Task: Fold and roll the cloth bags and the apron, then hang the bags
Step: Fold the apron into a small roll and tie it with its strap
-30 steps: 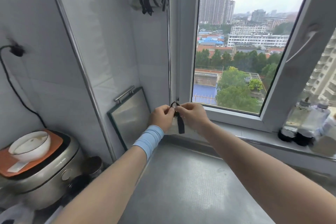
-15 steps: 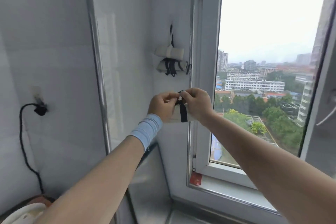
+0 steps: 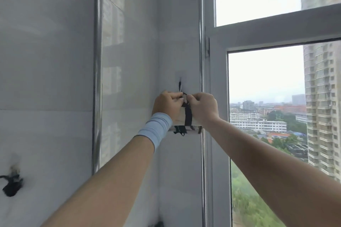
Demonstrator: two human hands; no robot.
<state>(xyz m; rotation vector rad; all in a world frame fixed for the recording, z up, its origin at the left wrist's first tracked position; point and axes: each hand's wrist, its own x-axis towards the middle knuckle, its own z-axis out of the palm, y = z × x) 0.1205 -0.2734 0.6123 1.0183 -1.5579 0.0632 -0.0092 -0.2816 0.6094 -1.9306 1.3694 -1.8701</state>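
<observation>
A rolled beige cloth bag [image 3: 181, 118] with a black strap [image 3: 188, 116] around it is held up against the white tiled wall. My left hand [image 3: 167, 106] and my right hand [image 3: 203, 107] both pinch the strap's loop at the top of the roll, just under a wall hook [image 3: 180, 84] from which a black strap hangs. Below my hands another rolled bag [image 3: 186, 129] with black straps hangs on the wall, mostly hidden by the held roll and my wrists.
A vertical metal pipe [image 3: 97, 72] runs down the wall at the left. A black plug and cord [image 3: 11, 185] sit at the lower left. The window frame [image 3: 212, 97] stands right beside the hook, with buildings and trees outside.
Both hands rose with the rolled bag from counter height up to the wall hook. My view tilted upward, so the counter and the rice cooker left the frame.
</observation>
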